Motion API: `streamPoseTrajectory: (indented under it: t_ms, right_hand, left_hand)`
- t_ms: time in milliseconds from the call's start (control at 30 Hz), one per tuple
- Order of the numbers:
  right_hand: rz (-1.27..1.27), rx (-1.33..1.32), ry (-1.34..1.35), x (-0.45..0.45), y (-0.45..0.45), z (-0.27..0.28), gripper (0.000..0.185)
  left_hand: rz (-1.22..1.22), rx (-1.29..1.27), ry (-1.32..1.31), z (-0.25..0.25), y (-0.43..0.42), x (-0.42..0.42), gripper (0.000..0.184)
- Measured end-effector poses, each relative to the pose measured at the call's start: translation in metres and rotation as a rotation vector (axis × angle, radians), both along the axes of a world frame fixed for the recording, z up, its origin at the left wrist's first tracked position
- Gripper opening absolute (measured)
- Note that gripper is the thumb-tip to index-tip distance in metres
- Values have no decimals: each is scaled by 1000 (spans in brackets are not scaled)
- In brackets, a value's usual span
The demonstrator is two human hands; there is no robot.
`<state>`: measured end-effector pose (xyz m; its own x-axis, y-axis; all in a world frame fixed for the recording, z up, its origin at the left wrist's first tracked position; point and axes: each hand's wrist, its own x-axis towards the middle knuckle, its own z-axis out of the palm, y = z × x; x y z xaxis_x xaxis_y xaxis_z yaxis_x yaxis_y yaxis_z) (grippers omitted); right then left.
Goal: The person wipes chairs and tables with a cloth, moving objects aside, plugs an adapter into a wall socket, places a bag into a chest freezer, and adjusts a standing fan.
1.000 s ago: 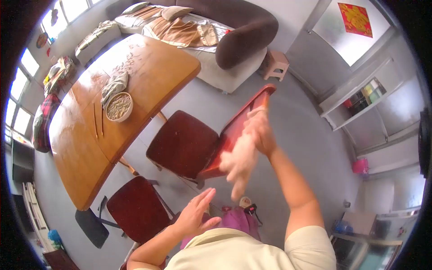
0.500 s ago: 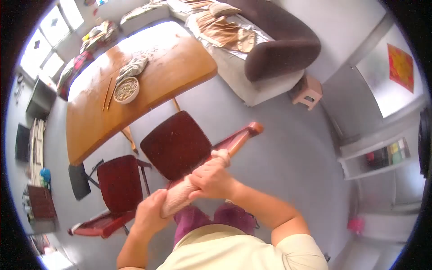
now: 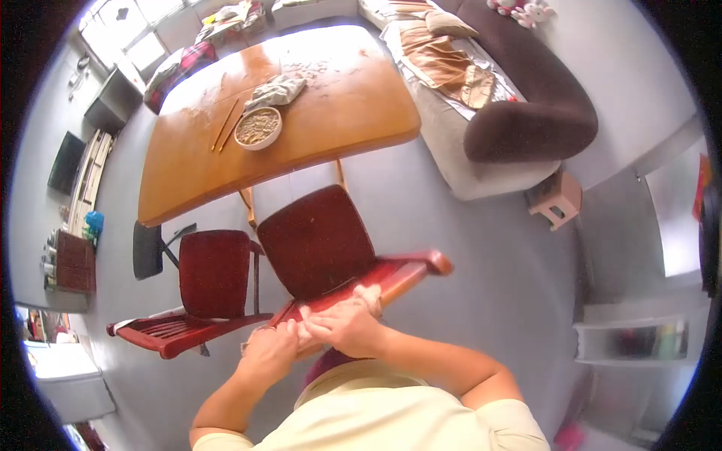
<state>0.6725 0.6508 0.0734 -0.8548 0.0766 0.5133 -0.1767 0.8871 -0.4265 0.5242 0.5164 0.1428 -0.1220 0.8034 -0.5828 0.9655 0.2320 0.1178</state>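
Note:
A pale pink cloth (image 3: 368,298) is bunched in both my hands, over the near edge of a dark red wooden chair (image 3: 316,244). My left hand (image 3: 271,351) is closed around its left end. Right beside it, my right hand (image 3: 348,328) grips the cloth from above, with a fold sticking out past the fingers. The chair's slatted backrest lies under and just beyond my hands; whether they touch it, I cannot tell.
A second red chair (image 3: 214,278) stands to the left. Beyond is a wooden table (image 3: 353,113) bearing a bowl (image 3: 258,128), chopsticks (image 3: 228,125) and a crumpled grey cloth (image 3: 277,91). A sofa (image 3: 526,135) and a pink stool (image 3: 555,200) are at right.
My view has shifted, so the table and chairs sit differently in frame. The cloth, stretched long between my hands before, is now bunched shorter, and my hands are closer together.

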Motion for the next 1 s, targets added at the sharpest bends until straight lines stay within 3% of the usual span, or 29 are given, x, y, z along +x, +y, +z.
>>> streamPoseTrajectory:
  t_ms: [200, 300, 400, 467, 500, 567, 633, 700, 767, 800, 867, 900, 933, 1000]
  right_hand:
    - [-11, -220, -195, -15, 0, 17, 18]
    - [72, -71, -293, -7, 28, 27, 20]
    - [116, -177, -399, 14, 89, 44, 20]
    - [133, -328, -341, 22, 121, 53, 20]
    - [141, -403, -317, 25, 138, 59, 20]
    - [131, -442, -275, 32, 174, 69, 15]
    - [159, -628, -248, 41, 202, 74, 12]
    - [173, -808, -211, 46, 221, 75, 15]
    - [190, -947, -183, 46, 234, 78, 18]
    - [345, -1054, -186, 45, 241, 75, 35]
    - [493, -923, -68, 33, 235, 81, 53]
    - [557, -854, -3, 28, 233, 85, 63]
    - [598, -724, -121, 28, 233, 77, 83]
    - [637, -667, -127, 16, 233, 66, 80]
  left_hand:
    - [215, 162, -343, 14, 9, 1, 24]
    - [176, 148, -475, 2, 32, 14, 25]
    - [303, 352, -531, -38, 67, 57, 25]
    - [492, 419, -720, -109, 88, 95, 24]
    - [611, 469, -792, -116, 103, 110, 23]
    - [863, 599, -909, -112, 137, 132, 21]
    - [904, 879, -796, -67, 169, 139, 23]
    - [693, 1242, -440, -2, 192, 140, 27]
    - [875, 1241, -528, 0, 196, 145, 32]
    - [1005, 1276, -550, 12, 204, 148, 30]
    - [1216, 1394, -593, 18, 218, 148, 26]
    - [1311, 1477, -741, 20, 222, 146, 26]
    - [1399, 1558, -899, 23, 225, 143, 26]
    - [1455, 1623, -1203, 20, 221, 137, 28]
